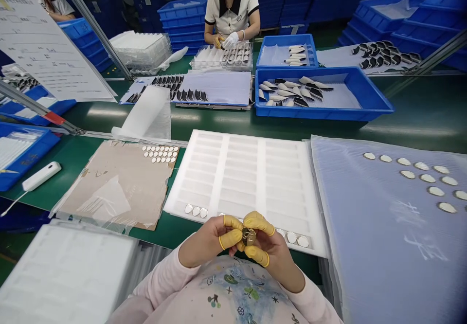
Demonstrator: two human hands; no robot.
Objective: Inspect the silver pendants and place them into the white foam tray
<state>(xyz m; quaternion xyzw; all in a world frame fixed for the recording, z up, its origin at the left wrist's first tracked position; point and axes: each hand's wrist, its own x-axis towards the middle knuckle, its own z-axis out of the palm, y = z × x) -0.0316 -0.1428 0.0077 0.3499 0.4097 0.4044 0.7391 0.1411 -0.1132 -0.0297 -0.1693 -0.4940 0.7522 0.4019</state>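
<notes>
By the near edge of the bench point(166, 231), the left hand point(206, 241) and right hand point(275, 248) pinch a gold disc point(249, 237), each grip closed at its rim. It looks light, stiff, slippery (finger covers point(230, 239) should help); its face may scratch, so the rim suits best.

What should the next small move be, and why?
Perhaps turn the shiny gold round metal piece over between left hand and right hand: it shows gold, while the round discs on the white foam tray lie white side up.
</notes>
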